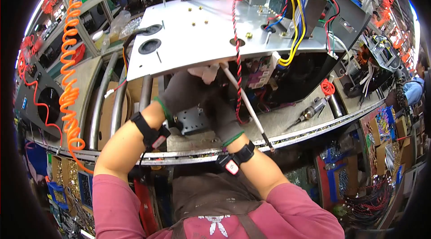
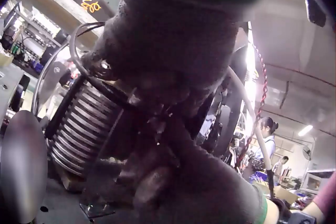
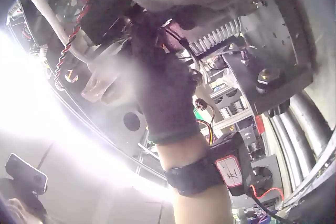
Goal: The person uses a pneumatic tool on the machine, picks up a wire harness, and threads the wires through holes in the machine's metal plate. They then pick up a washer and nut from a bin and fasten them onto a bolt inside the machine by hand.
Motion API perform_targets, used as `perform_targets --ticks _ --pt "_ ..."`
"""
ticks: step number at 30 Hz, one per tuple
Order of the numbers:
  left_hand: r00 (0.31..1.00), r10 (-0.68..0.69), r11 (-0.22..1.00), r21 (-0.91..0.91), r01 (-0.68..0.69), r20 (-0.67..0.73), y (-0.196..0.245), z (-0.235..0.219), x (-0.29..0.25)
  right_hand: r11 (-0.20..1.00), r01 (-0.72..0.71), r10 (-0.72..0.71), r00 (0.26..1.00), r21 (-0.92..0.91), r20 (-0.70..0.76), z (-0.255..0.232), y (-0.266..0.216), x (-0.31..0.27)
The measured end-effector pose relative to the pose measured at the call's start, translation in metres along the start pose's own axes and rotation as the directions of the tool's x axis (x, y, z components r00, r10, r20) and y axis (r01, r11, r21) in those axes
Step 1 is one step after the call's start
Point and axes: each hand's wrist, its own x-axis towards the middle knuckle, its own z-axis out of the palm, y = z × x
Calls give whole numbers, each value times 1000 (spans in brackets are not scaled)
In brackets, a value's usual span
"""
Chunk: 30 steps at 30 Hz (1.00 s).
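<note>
My gloved left hand (image 1: 186,88) reaches in under a silver metal panel (image 1: 184,28). Beside it, in shadow, is my gloved right hand (image 1: 221,111). In the left wrist view, the left glove (image 2: 173,40) comes from above and the right glove (image 2: 210,187) from below, their fingers close together over dark parts. A ribbed metal block (image 2: 84,129) sits right beside them. The fingertips are dark and blurred, so I cannot tell what they hold. A crumpled translucent piece (image 1: 206,73) shows at the left hand, near a pale grey cable (image 1: 244,99).
Red-black twisted wire (image 1: 237,50) hangs in front of the panel. Yellow wires (image 1: 300,28) rise at its right. A power screwdriver (image 1: 310,111) lies on the bench right of the hands. Metal rollers (image 1: 105,99) run at left, by an orange coiled hose (image 1: 69,73).
</note>
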Motion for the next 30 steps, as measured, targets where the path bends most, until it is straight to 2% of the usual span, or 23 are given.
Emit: perform_targets --ticks 1,2,3,4,6,8,10,11,12,13,14,16,17,18,19,20,21,22,23,24,26,28,30 --pt "1000 2 1000 12 -2 20 -6 2 2 987 124 -108 983 -102 151 -12 8 11" --pt "999 5 1000 26 -6 38 -8 1 2 988 111 -96 985 -106 145 -7 4 7" --pt "988 -137 989 -42 141 76 -6 2 0 995 15 -6 996 -99 87 -2 -5 0" --pt "987 -142 988 -42 145 71 -6 5 -3 993 -74 78 996 -88 35 2 -12 -5" --pt "995 -90 993 82 87 32 -16 18 -5 992 -97 98 995 -84 8 -9 -14 -2" --pt "997 -73 992 100 74 -15 -10 14 -5 987 -148 143 987 -64 -70 -23 -11 6" --pt "957 -218 975 2 222 193 5 -4 -5 993 -119 119 991 2 -55 -27 -7 10" --pt "958 -218 975 -2 223 188 5 -4 -7 992 -98 102 994 75 -46 -29 -5 10" --pt "944 -259 949 -129 288 203 3 -2 -10 992 -101 105 993 69 -48 -32 -6 9" --pt "927 -299 901 -253 352 225 4 -3 -14 777 276 -227 961 -566 157 -34 -11 5" --pt "925 -307 897 -258 360 224 5 -4 -19 113 562 -316 803 -820 506 -35 -15 2" --pt "934 -310 809 -468 357 176 8 -4 -29 143 553 -319 811 -821 490 -32 -18 -3" --pt "958 -273 671 -697 252 84 8 3 -35 172 544 -333 816 -821 472 -31 -19 -5" --pt "954 -283 656 -706 267 97 11 6 -46 200 533 -344 824 -822 450 -31 -19 -6" --pt "940 -339 786 -540 301 29 32 -8 -53 480 367 -345 914 -797 214 -47 -9 7" --pt "926 -376 874 -346 340 -41 50 -14 -67 485 347 -336 921 -803 195 -47 -9 5" --pt "941 -299 918 -316 240 -155 56 -3 -87 759 78 -140 989 -646 -44 -45 -12 7" --pt "944 -321 907 -314 281 -82 66 2 -99 904 -201 126 968 -377 -215 -45 -16 8" --pt "932 -362 888 -304 344 -3 71 12 -112 848 23 -26 1000 -529 2 -59 -10 15" --pt "912 -404 866 -291 407 74 72 27 -124 845 14 -17 1000 -534 0 -74 -6 18" --pt "895 -435 869 -214 446 97 74 50 -131 893 -128 54 982 -432 -179 -45 -18 4" --pt "882 -457 873 -135 469 113 75 66 -131 868 -97 17 986 -487 -167 -48 -14 2" --pt "851 -498 865 24 502 166 73 77 -123 910 -148 79 979 -386 -190 -43 -21 1"
